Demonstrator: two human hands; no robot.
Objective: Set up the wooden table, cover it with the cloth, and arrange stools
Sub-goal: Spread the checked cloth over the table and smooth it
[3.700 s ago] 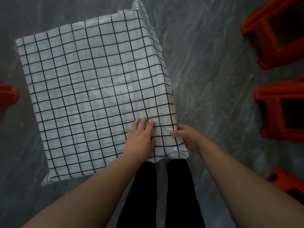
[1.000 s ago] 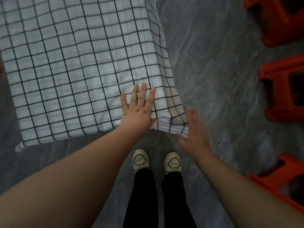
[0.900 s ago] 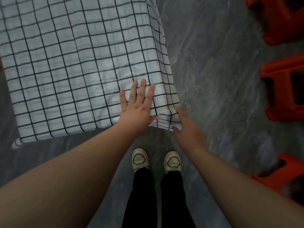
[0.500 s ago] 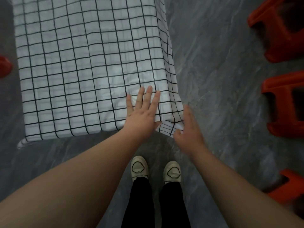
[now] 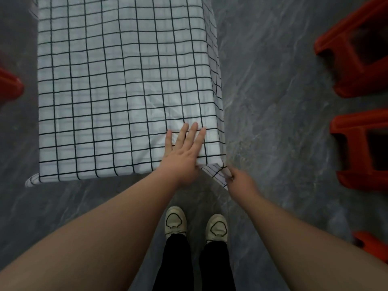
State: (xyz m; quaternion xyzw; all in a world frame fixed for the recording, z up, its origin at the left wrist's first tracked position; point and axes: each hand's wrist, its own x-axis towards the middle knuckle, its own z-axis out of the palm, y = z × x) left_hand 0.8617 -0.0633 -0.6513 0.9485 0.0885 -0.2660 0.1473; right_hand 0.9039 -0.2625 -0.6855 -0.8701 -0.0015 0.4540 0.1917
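Left grip (image 5: 184, 153), fingers spread flat, pinned the cloth (image 5: 117, 91) at frame centre; right grip (image 5: 241, 181) pinched its hanging corner, apparently to draw it taut.

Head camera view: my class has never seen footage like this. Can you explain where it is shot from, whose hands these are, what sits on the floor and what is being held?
There is no machine here. A person wears one camera on the head, looking down, so you see their own arms and shoes. The left hand lies flat, fingers straight, on the checked cloth near its close right corner. The right hand pinches the cloth's hanging corner; that is the only grip. The cloth covers a table, whose top is hidden. Red stools are on the grey floor: three at the right, and a red piece shows at the left edge.
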